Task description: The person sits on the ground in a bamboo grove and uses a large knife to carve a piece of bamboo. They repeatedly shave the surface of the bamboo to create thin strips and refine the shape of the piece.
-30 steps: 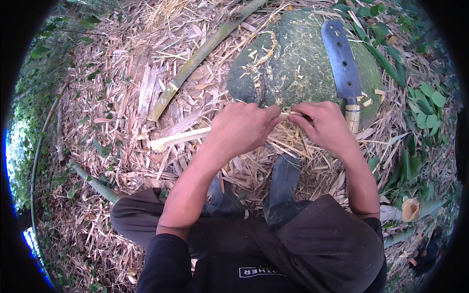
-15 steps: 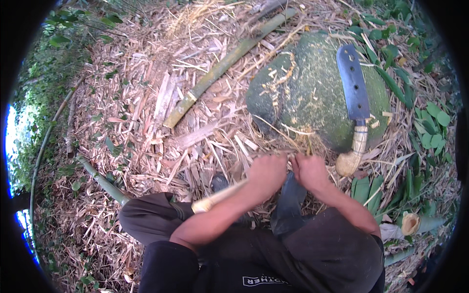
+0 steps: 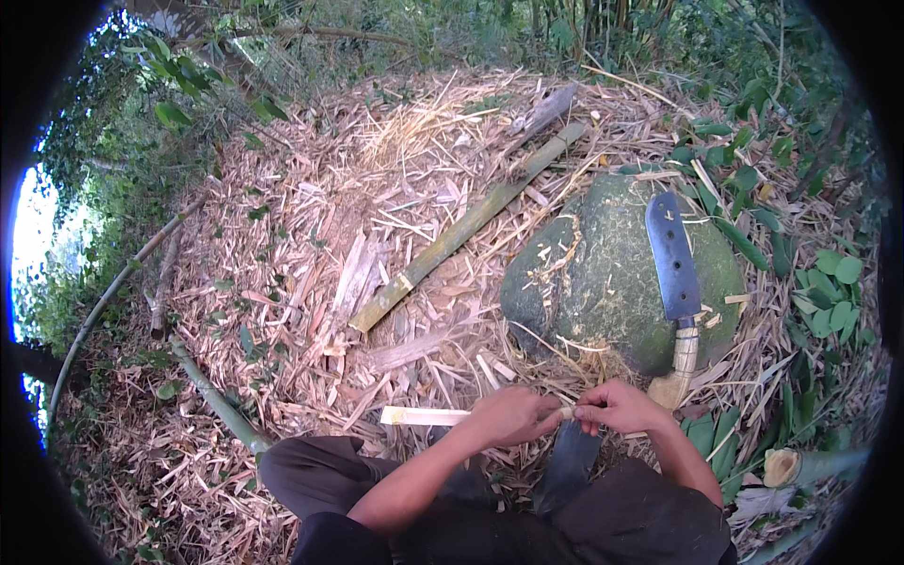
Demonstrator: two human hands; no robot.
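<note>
A pale split bamboo piece lies nearly level across my lap, its broad, flat end pointing left. My left hand is closed round it near its right end. At that tip, which pokes out between the hands, the fingers of my right hand are pinched together on it. Just beyond my right hand, a big machete with holes along its dark blade rests on a mossy boulder. Its wrapped handle points toward me, and the knob at its end is partly behind my right hand.
A cut bamboo pole slants over the chip-covered ground ahead. Another green pole reaches my left knee. At right, near my knee, lies a cut bamboo end. Leafy plants edge the right side, with undergrowth at the back.
The view has tipped up, so scene and hands sit lower and more undergrowth shows. The bamboo piece has swung from slanting under my left forearm to nearly level, its flat face showing.
</note>
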